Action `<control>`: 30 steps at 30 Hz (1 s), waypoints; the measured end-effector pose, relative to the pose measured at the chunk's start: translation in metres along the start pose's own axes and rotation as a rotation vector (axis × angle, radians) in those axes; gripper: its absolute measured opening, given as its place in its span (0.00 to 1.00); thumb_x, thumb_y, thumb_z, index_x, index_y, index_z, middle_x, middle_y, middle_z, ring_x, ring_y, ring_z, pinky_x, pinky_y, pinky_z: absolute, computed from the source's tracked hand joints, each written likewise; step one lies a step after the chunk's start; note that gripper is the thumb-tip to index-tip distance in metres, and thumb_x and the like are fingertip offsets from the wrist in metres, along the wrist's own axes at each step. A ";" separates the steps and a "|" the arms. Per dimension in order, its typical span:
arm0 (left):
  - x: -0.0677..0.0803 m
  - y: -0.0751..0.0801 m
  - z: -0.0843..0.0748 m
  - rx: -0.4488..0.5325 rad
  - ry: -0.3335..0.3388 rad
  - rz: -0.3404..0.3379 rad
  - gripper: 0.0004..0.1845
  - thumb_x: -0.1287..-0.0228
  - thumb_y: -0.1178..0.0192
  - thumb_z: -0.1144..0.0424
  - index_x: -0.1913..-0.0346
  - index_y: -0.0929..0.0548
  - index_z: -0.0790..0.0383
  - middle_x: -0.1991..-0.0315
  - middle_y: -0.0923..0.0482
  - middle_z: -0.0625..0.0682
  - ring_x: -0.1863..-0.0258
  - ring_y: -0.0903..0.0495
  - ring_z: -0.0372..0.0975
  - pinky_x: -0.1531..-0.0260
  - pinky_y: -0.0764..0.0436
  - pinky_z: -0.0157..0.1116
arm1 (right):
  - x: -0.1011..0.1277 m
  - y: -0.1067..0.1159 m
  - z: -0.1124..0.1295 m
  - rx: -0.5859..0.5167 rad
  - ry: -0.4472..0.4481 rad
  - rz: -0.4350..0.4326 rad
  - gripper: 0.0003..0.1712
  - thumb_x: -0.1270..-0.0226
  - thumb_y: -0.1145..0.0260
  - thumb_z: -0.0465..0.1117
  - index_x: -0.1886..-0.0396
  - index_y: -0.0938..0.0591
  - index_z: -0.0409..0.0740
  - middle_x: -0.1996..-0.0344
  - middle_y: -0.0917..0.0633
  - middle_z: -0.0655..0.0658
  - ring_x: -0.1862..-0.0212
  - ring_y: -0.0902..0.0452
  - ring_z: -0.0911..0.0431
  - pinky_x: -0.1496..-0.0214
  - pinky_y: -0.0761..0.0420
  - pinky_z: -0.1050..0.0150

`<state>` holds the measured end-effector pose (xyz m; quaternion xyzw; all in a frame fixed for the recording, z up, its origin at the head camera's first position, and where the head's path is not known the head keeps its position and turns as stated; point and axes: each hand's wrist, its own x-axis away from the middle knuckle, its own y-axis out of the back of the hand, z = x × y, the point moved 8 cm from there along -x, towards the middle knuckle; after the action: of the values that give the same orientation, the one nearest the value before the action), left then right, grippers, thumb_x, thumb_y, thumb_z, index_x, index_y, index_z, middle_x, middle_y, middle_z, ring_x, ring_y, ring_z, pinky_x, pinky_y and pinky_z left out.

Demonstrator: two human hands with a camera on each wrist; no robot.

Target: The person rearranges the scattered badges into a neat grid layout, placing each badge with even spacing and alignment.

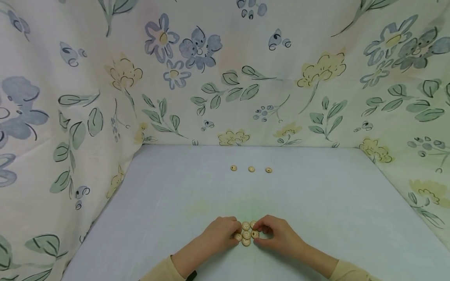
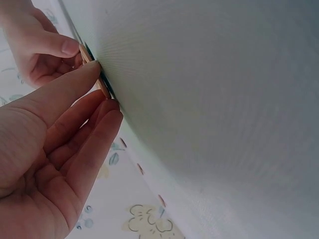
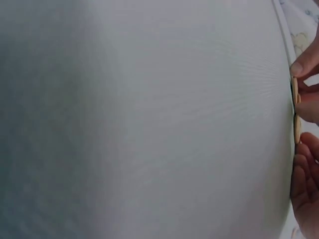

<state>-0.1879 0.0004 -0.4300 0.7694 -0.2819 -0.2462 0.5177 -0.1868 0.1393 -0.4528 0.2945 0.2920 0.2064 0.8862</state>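
Observation:
Several small round wooden discs with dark marks lie touching in a flower-like cluster, around a middle disc near the front of the table. My left hand pinches the cluster's left disc, thumb at its near side and fingers at its far side; the left wrist view shows a disc edge between thumb and fingers. Opposite, my right hand pinches the right disc between thumb and fingers. Its fingertips also partly cover the upper right disc. Both wrist views see the discs edge-on.
Three more wooden discs stand apart in a row farther back, among them a middle one. They lie on the pale table. A floral curtain hangs behind the table and along both sides.

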 end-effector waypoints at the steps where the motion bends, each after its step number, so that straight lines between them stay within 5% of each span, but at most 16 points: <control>1: 0.000 0.000 0.000 -0.001 0.000 0.002 0.09 0.51 0.28 0.67 0.70 0.19 0.56 0.74 0.28 0.41 0.77 0.36 0.28 0.72 0.33 0.27 | 0.000 0.000 0.000 0.002 -0.005 0.004 0.15 0.47 0.23 0.38 0.60 0.18 0.48 0.67 0.18 0.54 0.68 0.25 0.59 0.66 0.24 0.70; 30: -0.001 -0.002 0.002 0.003 0.013 0.014 0.08 0.50 0.28 0.67 0.70 0.19 0.56 0.75 0.28 0.41 0.78 0.37 0.28 0.75 0.35 0.26 | -0.006 -0.002 -0.004 0.007 -0.087 0.065 0.14 0.48 0.23 0.38 0.64 0.18 0.50 0.69 0.19 0.58 0.70 0.25 0.61 0.69 0.24 0.70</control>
<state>-0.1894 0.0004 -0.4326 0.7698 -0.2843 -0.2368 0.5200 -0.1934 0.1361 -0.4540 0.3153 0.2444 0.2210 0.8899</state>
